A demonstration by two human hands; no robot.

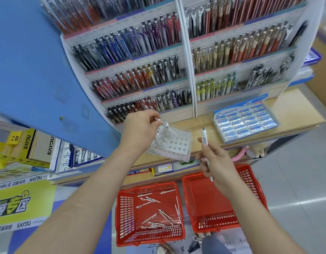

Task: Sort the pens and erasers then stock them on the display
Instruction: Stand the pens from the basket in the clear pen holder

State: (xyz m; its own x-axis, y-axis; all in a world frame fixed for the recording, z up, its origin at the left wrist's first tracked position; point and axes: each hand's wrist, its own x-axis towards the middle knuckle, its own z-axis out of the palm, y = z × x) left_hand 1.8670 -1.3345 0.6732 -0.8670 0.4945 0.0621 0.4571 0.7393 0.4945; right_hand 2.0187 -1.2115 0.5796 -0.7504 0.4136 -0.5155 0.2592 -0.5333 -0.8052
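My left grip (140, 130) is closed in a pinch, thumb and forefinger nipping a slim clear pen with a metal clip (158, 119) near its upper end. The pen hangs just above a translucent white plastic block drilled with round holes (178, 145). The block sits tilted at the front edge of the pale wooden bench (198, 123), close to the middle of my view. I cannot tell whether it rests on the bench or leans on my hand. A cluster of white-topped pens (161, 135) stands in the holes on its 9 o'clock side; toward 3 o'clock the holes show as round openings.

My right grip (216, 162), at 4 o'clock from the block, is wrapped round a white pen with a dark blue tip (204, 137). I hold it nearly upright, tip toward 12 o'clock, and its other end pokes out below my palm.

At 2 o'clock from my right grip, an open blue-and-white box of wrapped Pilot erasers (229, 112) lies on the bench, the erasers packed in rows. Behind the bench, filling 12 o'clock, rises a white tiered wall display of pens (140, 74), row above row by colour.

On the floor at 6 o'clock two baskets sit side by side. The left red plastic basket (120, 217) holds loose clear pens (164, 215) scattered across its bottom. The right red plastic basket (208, 198) is partly hidden by my right forearm.
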